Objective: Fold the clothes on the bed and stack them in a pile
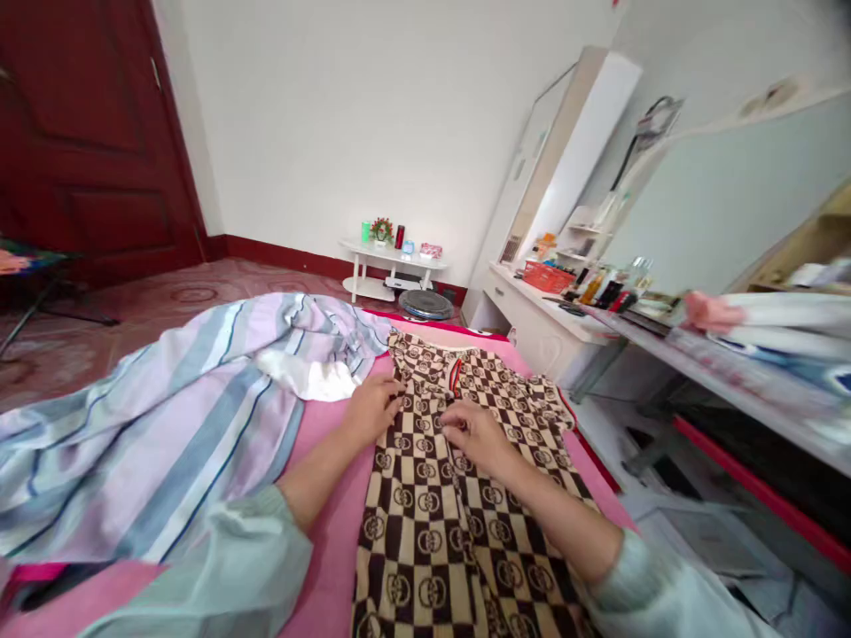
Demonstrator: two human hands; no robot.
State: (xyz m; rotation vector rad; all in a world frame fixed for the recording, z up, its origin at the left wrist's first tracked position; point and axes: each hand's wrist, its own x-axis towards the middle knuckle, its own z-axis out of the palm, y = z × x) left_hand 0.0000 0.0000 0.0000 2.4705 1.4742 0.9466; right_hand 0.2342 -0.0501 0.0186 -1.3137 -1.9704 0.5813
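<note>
A brown-and-cream checkered garment [429, 496] with printed faces lies spread out on the pink bed cover [325, 505]. Its neckline points away from me, and a red-and-black trim runs along the front opening near the top. At its upper left edge is my left hand [376, 409], fingers curled and closed on the fabric. My right hand [480, 436] is over the front opening just below the trim, thumb and forefinger pinched together on the cloth. The fingertips are small in view, so exactly how much fabric they grip is hard to make out.
A striped blanket [199, 390] lies bunched on the left, with a white cloth [309, 377] on it. Beyond the bed stands a low white table [392, 257]. To the right are a white dresser [532, 310] holding bottles and a red basket [549, 276], and a cluttered table [737, 381].
</note>
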